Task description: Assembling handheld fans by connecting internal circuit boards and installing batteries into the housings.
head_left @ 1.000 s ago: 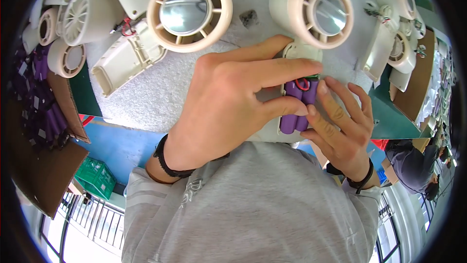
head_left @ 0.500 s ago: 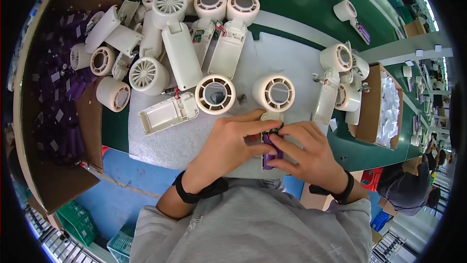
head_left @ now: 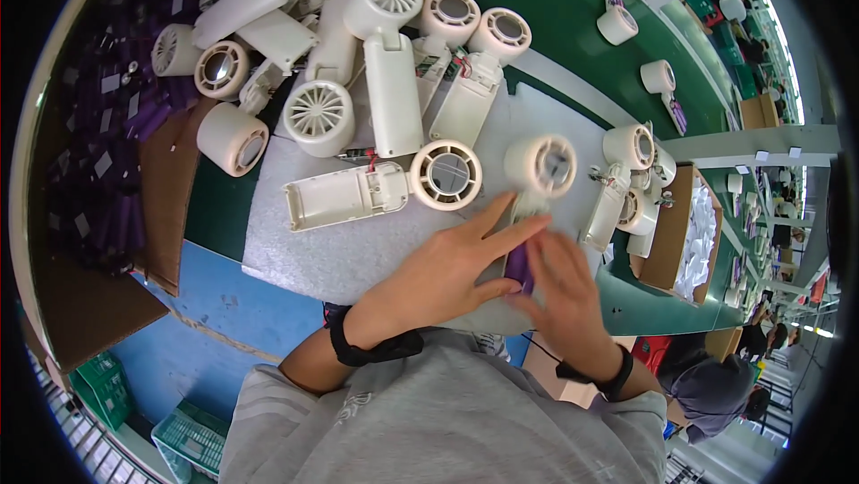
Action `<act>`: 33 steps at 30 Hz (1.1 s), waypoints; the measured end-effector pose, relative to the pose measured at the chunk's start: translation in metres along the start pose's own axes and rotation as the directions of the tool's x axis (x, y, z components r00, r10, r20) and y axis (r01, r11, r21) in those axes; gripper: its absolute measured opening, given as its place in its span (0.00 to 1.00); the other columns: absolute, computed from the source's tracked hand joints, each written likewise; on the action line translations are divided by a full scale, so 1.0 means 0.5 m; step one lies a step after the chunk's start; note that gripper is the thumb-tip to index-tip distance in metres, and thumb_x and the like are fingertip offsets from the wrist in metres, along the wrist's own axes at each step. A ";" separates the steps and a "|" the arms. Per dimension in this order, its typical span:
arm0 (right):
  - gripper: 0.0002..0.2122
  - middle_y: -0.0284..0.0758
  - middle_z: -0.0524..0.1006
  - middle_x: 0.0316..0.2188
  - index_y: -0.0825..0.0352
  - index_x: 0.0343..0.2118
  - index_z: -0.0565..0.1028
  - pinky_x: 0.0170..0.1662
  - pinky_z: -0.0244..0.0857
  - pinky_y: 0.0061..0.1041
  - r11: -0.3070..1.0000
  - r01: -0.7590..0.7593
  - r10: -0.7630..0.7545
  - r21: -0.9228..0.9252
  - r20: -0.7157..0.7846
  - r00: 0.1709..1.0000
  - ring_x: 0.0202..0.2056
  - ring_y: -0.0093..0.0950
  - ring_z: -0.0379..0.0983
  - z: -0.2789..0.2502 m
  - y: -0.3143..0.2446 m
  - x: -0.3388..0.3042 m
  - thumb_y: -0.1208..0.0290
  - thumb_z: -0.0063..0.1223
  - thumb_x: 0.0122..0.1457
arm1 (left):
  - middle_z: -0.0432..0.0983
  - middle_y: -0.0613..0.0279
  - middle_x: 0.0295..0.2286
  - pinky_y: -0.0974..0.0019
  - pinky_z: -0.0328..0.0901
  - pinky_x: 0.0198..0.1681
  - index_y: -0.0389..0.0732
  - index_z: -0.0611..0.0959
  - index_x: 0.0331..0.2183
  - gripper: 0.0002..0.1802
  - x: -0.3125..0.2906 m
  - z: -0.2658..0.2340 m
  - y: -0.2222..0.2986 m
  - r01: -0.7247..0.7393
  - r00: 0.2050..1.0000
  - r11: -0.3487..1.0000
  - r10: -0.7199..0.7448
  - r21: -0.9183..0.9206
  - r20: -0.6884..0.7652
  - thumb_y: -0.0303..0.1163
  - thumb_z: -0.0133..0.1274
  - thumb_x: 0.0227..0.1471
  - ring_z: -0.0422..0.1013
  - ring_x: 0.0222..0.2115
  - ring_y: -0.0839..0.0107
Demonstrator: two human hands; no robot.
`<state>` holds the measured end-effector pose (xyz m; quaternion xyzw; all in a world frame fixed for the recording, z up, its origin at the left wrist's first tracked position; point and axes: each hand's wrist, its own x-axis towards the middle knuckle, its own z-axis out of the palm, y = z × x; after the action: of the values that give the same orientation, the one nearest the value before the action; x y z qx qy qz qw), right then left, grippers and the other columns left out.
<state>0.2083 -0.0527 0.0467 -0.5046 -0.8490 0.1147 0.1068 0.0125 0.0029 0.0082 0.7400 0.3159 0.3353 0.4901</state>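
Observation:
A cream handheld fan (head_left: 540, 165) with a round head lies in front of me, its handle pointing toward me and a purple battery (head_left: 519, 271) in it. My left hand (head_left: 443, 269) grips this handle from the left, thumb low by the battery and forefinger across the upper part. On the other side, my right hand (head_left: 565, 292) is close against the handle, its fingers smeared by motion. Just left of the fan head sits another fan (head_left: 446, 174) with its handle shell open, lying sideways. Fingers hide most of the handle's inside.
More cream fans (head_left: 391, 95) crowd the grey mat's far left. A carton of purple batteries (head_left: 112, 171) stands at the left edge. Several fans (head_left: 617, 189) lie at the right, beside a small carton of white pieces (head_left: 698, 238). Fans (head_left: 658, 77) also lie on the green surface beyond.
The view has turned, so the bench appears shifted. My right hand's fingers, earlier at the top of the battery, are now blurred beside the handle. The left hand stays on the fan.

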 end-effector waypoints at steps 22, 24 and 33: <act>0.31 0.47 0.74 0.47 0.70 0.57 0.64 0.41 0.68 0.27 0.991 -0.047 0.042 -0.124 -0.040 0.998 0.34 0.31 0.74 -0.076 0.209 0.441 0.62 0.61 0.52 | 0.73 0.53 0.41 0.57 0.68 0.42 0.39 0.78 0.42 0.19 -0.016 0.005 -0.024 -0.171 0.985 0.984 0.171 -0.038 -0.008 0.27 0.60 0.45 0.72 0.39 0.52; 0.31 0.47 0.75 0.46 0.70 0.56 0.64 0.41 0.68 0.27 0.994 0.045 -0.046 -0.102 -0.005 0.999 0.33 0.31 0.74 -0.064 0.188 0.461 0.62 0.61 0.51 | 0.74 0.54 0.41 0.57 0.68 0.42 0.38 0.78 0.42 0.18 -0.020 0.007 -0.027 -0.170 0.985 0.985 0.169 -0.033 -0.029 0.27 0.60 0.45 0.72 0.38 0.52; 0.25 0.38 0.76 0.39 0.71 0.52 0.67 0.44 0.68 0.29 0.974 -0.207 0.187 -0.094 -0.181 0.966 0.36 0.31 0.75 -0.152 0.215 0.373 0.65 0.59 0.53 | 0.73 0.52 0.42 0.56 0.68 0.40 0.36 0.76 0.43 0.20 -0.023 0.009 -0.019 -0.108 0.991 0.992 0.103 -0.063 -0.080 0.31 0.59 0.48 0.73 0.37 0.51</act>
<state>0.2330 0.1682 0.0988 -0.5997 -0.7874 0.0332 0.1385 0.0081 -0.0055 -0.0042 0.7254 0.2835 0.3994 0.4837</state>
